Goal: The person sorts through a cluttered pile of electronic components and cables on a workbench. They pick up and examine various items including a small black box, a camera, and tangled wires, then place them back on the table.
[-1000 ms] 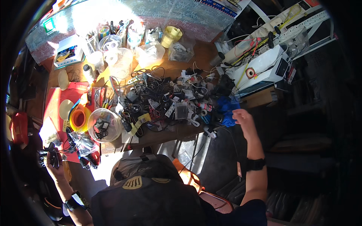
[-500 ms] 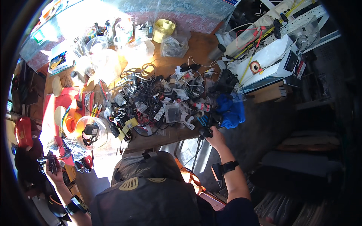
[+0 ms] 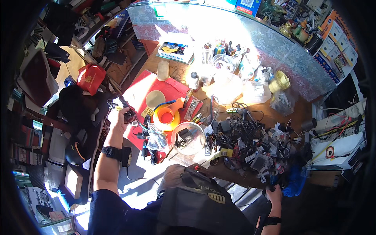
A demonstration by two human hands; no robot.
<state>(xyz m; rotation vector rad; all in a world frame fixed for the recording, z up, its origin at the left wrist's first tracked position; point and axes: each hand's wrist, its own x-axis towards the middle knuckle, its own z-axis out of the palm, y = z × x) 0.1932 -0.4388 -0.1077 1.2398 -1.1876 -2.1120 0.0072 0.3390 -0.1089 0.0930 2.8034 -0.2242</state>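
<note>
My left hand (image 3: 118, 118) is raised at the table's left edge, beside the red mat, its fingers closed round a bundle of black and white cables (image 3: 124, 108). My right hand (image 3: 275, 192) is at the front edge on the right, closed on a small rounded black piece (image 3: 270, 189) whose kind I cannot make out. Close to that hand are a blue plastic bag (image 3: 294, 182) and a large tangled heap of cables and adapters (image 3: 244, 135). Between my hands stands a clear round tub (image 3: 189, 150) with a black power adapter (image 3: 184, 136) and its cord inside.
The red mat (image 3: 138, 94) bears an orange tape roll (image 3: 166, 117) and bagged cables (image 3: 157, 138). Behind are a white box of small parts (image 3: 176, 51), a bottle (image 3: 193, 80) and a yellow spool (image 3: 280, 81). Shelves line the left; a dark bag (image 3: 196, 199) lies before me.
The view has swung to the left, bringing in the shelves. My left hand, still gripping the cables, has gone farther forward along the mat's side. My right hand stays by the front edge.
</note>
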